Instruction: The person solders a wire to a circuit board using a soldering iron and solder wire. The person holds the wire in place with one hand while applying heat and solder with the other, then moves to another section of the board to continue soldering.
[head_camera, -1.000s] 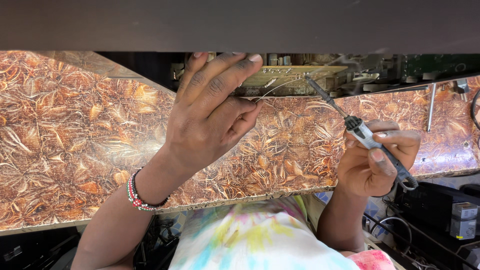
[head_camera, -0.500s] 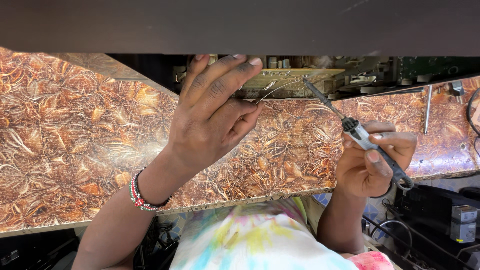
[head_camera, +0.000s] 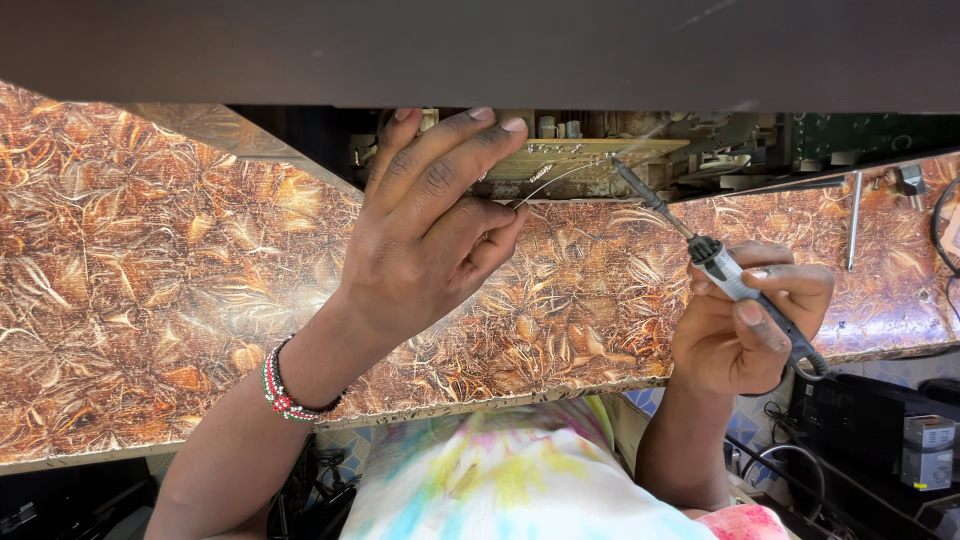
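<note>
Tan circuit board (head_camera: 590, 155), flat and rectangular with small components along its far edge, lies at the far rim of the brown leaf-patterned worktop (head_camera: 150, 290), partly under a dark overhanging shelf (head_camera: 480, 50). Thin silvery solder wire (head_camera: 555, 182) runs from the left hand (head_camera: 430, 240) to the board's near edge. Left hand: fingers extended over the board's left end, thumb and a curled finger pinching the wire. Slim soldering iron with grey-and-black handle (head_camera: 745, 295) is gripped pen-style in the right hand (head_camera: 745, 335), fingers closed around it; its metal tip meets the board just beside the wire's end. Red, white and green beaded bracelet (head_camera: 280, 385) on left wrist. Thin metal rod (head_camera: 853, 220) lies on the worktop, well right of the board.
</note>
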